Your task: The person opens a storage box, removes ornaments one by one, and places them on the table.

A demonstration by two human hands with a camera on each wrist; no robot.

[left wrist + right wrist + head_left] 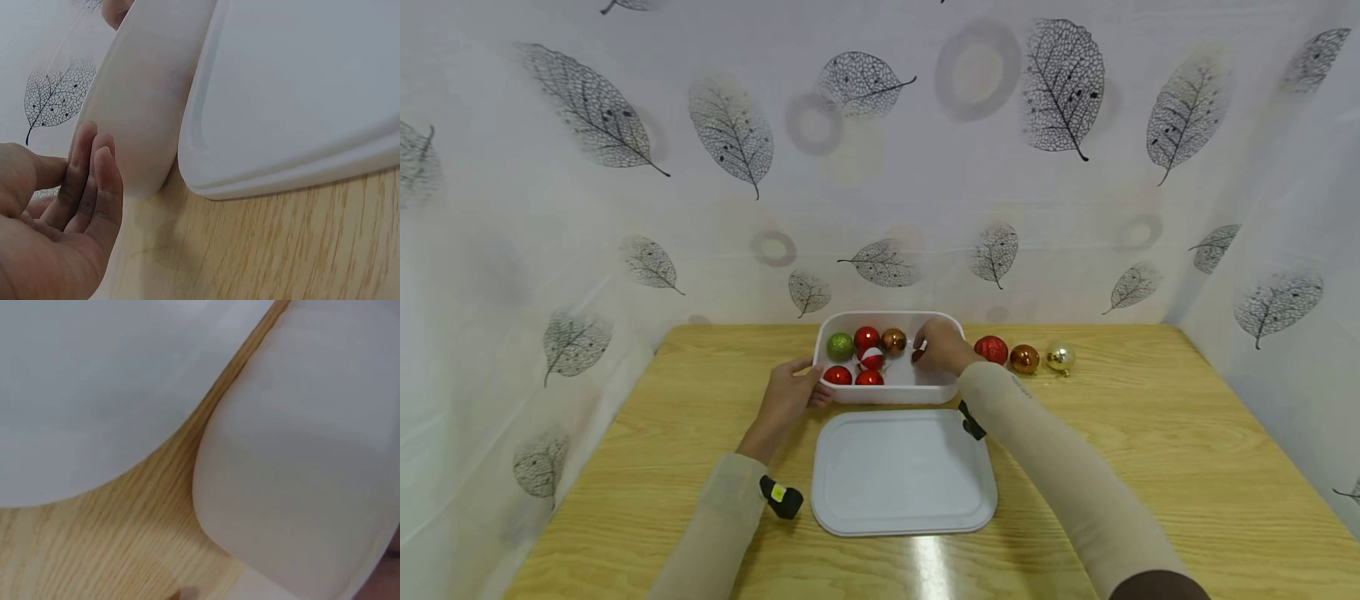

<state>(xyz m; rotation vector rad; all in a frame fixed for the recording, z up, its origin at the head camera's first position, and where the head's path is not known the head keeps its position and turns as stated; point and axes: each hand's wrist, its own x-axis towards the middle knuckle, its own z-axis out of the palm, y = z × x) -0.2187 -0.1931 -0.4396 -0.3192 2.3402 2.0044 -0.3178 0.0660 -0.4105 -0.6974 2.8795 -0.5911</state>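
Lid lies nearest you; your left hand rests straight-fingered against the box, right hand's fingers pinch a small bauble inside.

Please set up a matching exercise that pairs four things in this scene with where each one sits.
Things:
1. green bauble
2. gold bauble
3. white lid
4. left hand

Places:
A. flat on the table in front of the tub
B. inside the white tub, far left
C. against the tub's left end
D. on the table, far right of the row

Pairs: 1-B, 2-D, 3-A, 4-C
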